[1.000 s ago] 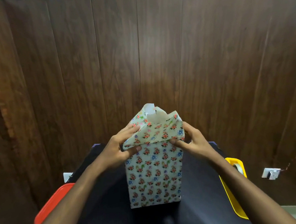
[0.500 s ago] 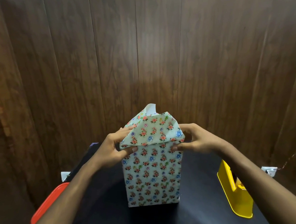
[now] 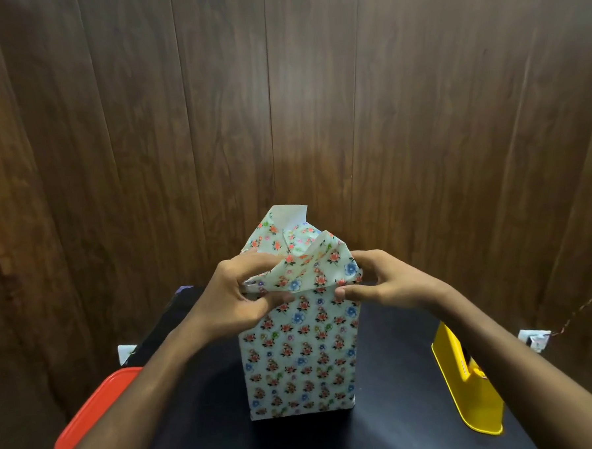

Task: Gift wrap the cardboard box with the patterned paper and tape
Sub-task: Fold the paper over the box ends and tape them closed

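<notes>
The box (image 3: 300, 361) stands upright on the black table (image 3: 391, 373), its sides covered in white paper with small flowers. Loose patterned paper (image 3: 306, 258) sticks up crumpled above the box's top, its white underside showing at the peak. My left hand (image 3: 236, 296) pinches the paper at the top left edge between thumb and fingers. My right hand (image 3: 383, 285) pinches the top right edge, thumb on the front face. The cardboard itself is hidden under the paper.
A yellow tape dispenser (image 3: 467, 383) stands on the table to the right of the box. A red lid or container (image 3: 92, 417) lies at the table's left edge. A dark wood-panelled wall (image 3: 281, 105) rises close behind the table.
The near flap, folded down flat over the top half a second ago, has lifted and crumpled open. My left thumb has slid right along the top front edge.
</notes>
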